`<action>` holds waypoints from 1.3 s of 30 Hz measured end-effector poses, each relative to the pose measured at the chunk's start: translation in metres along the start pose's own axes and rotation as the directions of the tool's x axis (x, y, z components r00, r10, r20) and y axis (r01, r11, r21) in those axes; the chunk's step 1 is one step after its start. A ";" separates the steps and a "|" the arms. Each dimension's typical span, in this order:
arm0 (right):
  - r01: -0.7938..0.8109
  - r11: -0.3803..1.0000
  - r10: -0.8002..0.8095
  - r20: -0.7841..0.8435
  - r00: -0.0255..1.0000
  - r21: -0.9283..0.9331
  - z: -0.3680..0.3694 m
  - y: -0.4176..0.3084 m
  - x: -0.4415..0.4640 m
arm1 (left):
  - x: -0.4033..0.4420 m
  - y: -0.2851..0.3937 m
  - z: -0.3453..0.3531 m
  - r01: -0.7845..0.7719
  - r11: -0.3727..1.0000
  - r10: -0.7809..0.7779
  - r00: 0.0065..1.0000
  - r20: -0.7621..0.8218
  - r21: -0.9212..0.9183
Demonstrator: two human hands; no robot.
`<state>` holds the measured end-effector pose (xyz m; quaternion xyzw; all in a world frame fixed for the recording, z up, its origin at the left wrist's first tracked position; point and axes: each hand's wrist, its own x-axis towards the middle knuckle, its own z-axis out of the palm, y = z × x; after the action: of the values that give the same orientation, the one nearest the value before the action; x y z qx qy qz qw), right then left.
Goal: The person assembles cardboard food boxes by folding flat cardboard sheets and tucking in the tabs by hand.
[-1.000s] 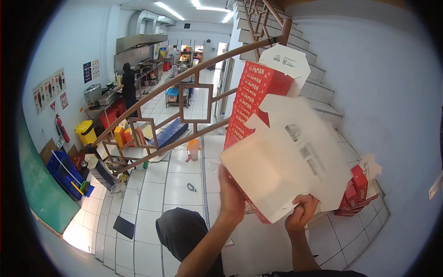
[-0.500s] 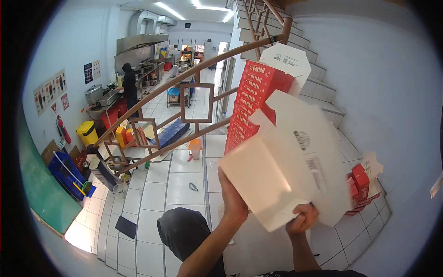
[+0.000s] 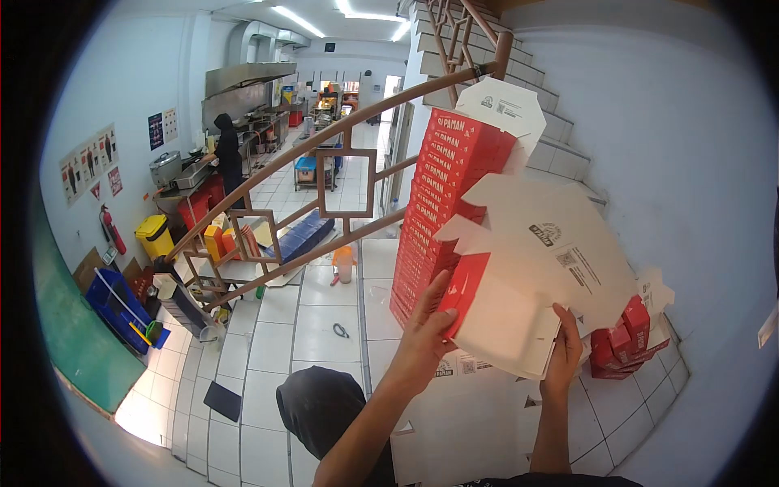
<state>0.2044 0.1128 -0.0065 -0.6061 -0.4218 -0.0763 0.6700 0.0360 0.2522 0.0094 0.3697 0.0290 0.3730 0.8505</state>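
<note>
A partly folded paper food box (image 3: 519,308), white inside and red outside, is held between my two hands. Its wide printed lid flap extends up and to the right. My left hand (image 3: 428,321) grips the red side wall, thumb on the outer face. At the near right edge, by a folded-in end flap, my right hand (image 3: 564,353) has its fingers around the board. Just beyond stands a tall stack of red boxes (image 3: 434,203) with a white lid open on top. Flat printed box blanks (image 3: 462,430) lie beneath my hands.
More red boxes (image 3: 623,345) sit by the right wall. A brown railing (image 3: 357,114) crosses in front; stairs (image 3: 560,154) rise behind the stack. Scissors (image 3: 341,330), an orange cup (image 3: 344,264) and a dark flat object (image 3: 221,400) lie leftward. A person (image 3: 229,158) stands in the kitchen.
The box has turned and tilted, so its red side wall now shows by my left hand. My right hand has moved slightly right and up, its fingers extended more along the edge.
</note>
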 end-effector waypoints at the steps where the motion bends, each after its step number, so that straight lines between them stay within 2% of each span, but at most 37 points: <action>1: -0.018 0.998 0.017 -0.014 1.000 -0.060 -0.002 -0.003 0.003 | 0.000 0.000 0.001 -0.009 1.000 0.009 1.000 0.025 -0.015; 4: -0.150 0.965 0.184 -0.146 0.972 0.215 -0.004 0.009 0.007 | 0.000 -0.002 0.003 -0.056 0.998 0.058 0.997 0.049 -0.041; 6: -0.164 0.970 0.201 -0.209 0.957 0.180 -0.007 0.009 0.006 | 0.002 -0.005 0.003 -0.112 0.993 0.112 0.994 0.003 -0.023; 9: -0.128 0.987 0.148 -0.227 0.962 0.102 -0.007 0.005 0.002 | 0.000 -0.001 0.005 -0.223 0.963 0.226 0.974 -0.006 0.149; 10: -0.107 0.992 0.120 -0.221 0.968 0.072 -0.006 0.000 0.000 | -0.001 -0.004 0.005 -0.318 0.910 0.317 0.947 0.046 0.266; 12: -0.169 0.913 0.156 0.066 0.986 0.371 0.000 -0.027 0.002 | -0.004 -0.011 0.006 -0.490 0.738 0.461 0.868 0.183 0.464; 13: -0.223 0.838 0.135 0.208 0.969 0.498 0.005 -0.043 0.004 | -0.005 -0.013 0.007 -0.530 0.648 0.465 0.844 0.267 0.546; 15: -0.256 0.731 0.135 0.234 0.963 0.632 0.018 -0.063 0.002 | -0.008 -0.016 0.008 -0.606 0.435 0.439 0.788 0.431 0.666; 16: -0.272 0.670 0.131 0.250 0.959 0.691 0.023 -0.069 0.000 | -0.009 -0.020 0.010 -0.649 0.426 0.442 0.757 0.481 0.630; 19: -0.233 0.630 0.181 0.152 0.972 0.741 0.028 -0.081 -0.005 | -0.006 -0.029 0.007 -0.722 0.304 0.441 0.685 0.580 0.621; 22: -0.252 0.753 0.217 0.132 0.967 0.607 0.024 -0.078 -0.005 | -0.008 -0.024 0.010 -0.705 0.389 0.473 0.705 0.528 0.593; 25: -0.257 0.772 0.211 0.148 0.966 0.581 0.025 -0.075 -0.006 | -0.013 -0.017 0.017 -0.725 0.397 0.563 0.677 0.474 0.563; 28: -0.236 0.903 0.190 0.160 0.969 0.360 0.026 -0.064 -0.017 | -0.013 -0.018 0.013 -0.673 0.454 0.591 0.718 0.368 0.584; 31: -0.207 0.971 0.155 0.347 0.925 0.118 0.027 -0.064 -0.025 | -0.011 -0.017 0.007 -0.676 0.239 0.567 0.680 0.465 0.697; 32: -0.274 0.952 0.221 0.306 0.926 0.139 0.033 -0.066 -0.025 | -0.011 -0.017 0.006 -0.668 0.283 0.557 0.698 0.449 0.688; 34: -0.209 0.973 0.171 0.314 0.934 0.093 0.036 -0.066 -0.024 | -0.012 -0.017 0.005 -0.647 0.370 0.534 0.735 0.417 0.667; 38: -0.020 0.994 -0.013 0.289 0.957 0.111 0.043 -0.065 -0.026 | -0.011 -0.018 0.003 -0.646 0.415 0.556 0.737 0.384 0.640; 39: -0.057 0.992 0.021 0.290 0.957 0.113 0.043 -0.065 -0.025 | -0.010 -0.019 0.004 -0.641 0.410 0.566 0.737 0.370 0.649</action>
<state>0.1283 0.1234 0.0219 -0.5774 -0.5066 0.0516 0.6383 0.0413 0.2350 -0.0024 0.6836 0.0040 0.5900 0.4296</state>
